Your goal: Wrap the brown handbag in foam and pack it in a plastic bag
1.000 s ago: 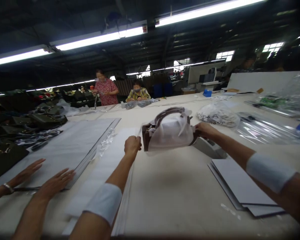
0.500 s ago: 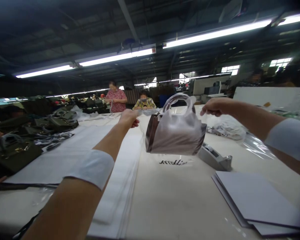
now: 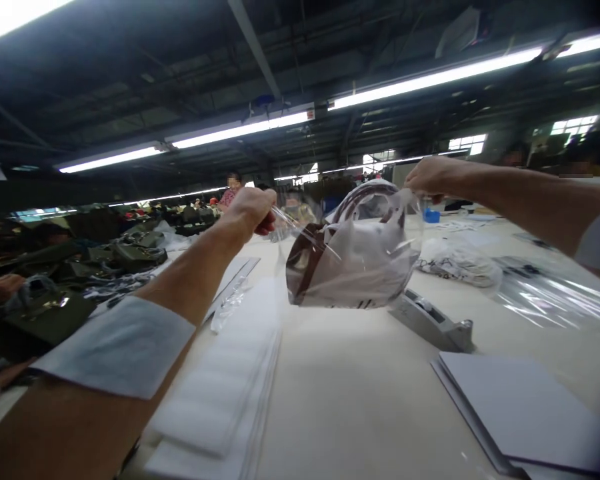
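A brown handbag [image 3: 353, 270], wrapped in pale sheeting with its handles up, sits inside a clear plastic bag [image 3: 280, 257] above the white table. My left hand [image 3: 255, 210] is closed on the plastic bag's upper left edge, which is pulled taut toward the handbag. Gripping the upper right edge, my right hand [image 3: 425, 179] is closed close to the handles. The handbag's base hangs near the grey tape dispenser [image 3: 433, 321], and I cannot tell whether it touches the table.
White foam sheets [image 3: 230, 373] lie at left front, grey-white boards [image 3: 520, 407] at right front. Clear plastic sheets [image 3: 565, 293] and a bundle of tags with cords [image 3: 457, 263] lie at right. Dark green handbags [image 3: 40, 303] crowd the left, near another person's hand [image 3: 3, 288]. Another person [image 3: 233, 187] stands behind.
Both hands have risen, lifting the plastic bag's sides around the handbag; its printed lettering now mostly folds under the base. Foam at left has shifted, and the view has moved slightly.
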`<action>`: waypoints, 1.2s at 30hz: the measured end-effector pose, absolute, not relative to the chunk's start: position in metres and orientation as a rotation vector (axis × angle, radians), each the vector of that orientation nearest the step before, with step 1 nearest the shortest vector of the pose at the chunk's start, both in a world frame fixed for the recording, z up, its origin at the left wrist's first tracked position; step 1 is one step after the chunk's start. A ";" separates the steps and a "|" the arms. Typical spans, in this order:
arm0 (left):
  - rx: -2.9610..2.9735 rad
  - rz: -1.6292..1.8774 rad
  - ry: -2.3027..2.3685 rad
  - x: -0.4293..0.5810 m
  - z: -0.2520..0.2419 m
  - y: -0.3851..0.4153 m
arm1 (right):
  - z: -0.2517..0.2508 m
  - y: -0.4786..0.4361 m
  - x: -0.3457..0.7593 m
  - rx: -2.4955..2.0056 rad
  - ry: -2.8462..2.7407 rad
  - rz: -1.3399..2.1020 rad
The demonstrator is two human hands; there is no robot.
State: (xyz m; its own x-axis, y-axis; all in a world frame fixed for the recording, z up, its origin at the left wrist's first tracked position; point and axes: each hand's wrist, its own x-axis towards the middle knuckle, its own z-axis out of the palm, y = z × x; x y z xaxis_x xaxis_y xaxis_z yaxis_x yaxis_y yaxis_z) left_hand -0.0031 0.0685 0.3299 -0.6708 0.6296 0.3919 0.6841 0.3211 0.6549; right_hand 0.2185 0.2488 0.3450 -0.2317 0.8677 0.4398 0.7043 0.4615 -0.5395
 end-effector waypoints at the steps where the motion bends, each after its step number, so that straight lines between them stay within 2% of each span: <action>1: -1.278 -1.289 -2.526 -0.004 0.327 0.071 | 0.343 0.250 0.217 -1.294 -2.000 0.306; 9: -1.285 -1.366 -2.635 -0.042 0.295 0.110 | 0.306 0.282 0.187 -1.303 -1.967 0.415; 14: -1.302 -1.341 -2.540 -0.059 0.309 0.137 | 0.297 0.314 0.164 -1.281 -1.886 0.419; 18: -1.368 -1.296 -2.321 -0.059 0.311 0.121 | 0.288 0.323 0.174 -1.118 -1.836 0.402; 21: -1.407 -1.178 -2.205 -0.049 0.264 0.085 | 0.251 0.314 0.199 -1.044 -1.859 0.439; 24: -1.451 -1.004 -2.195 -0.026 0.172 0.046 | 0.181 0.304 0.227 -1.110 -1.921 0.551; 26: -1.504 -0.727 -2.230 -0.004 0.107 0.023 | 0.127 0.299 0.243 -1.200 -1.968 0.644; 29: -1.531 -0.549 -2.268 0.025 0.039 -0.002 | 0.064 0.295 0.263 -1.323 -1.976 0.733; 32: -1.550 -0.503 -2.229 0.041 0.024 -0.006 | 0.038 0.292 0.278 -1.370 -1.945 0.720; 36: -1.530 -0.277 -1.927 0.056 0.046 0.020 | 0.044 0.284 0.300 -1.353 -1.958 0.636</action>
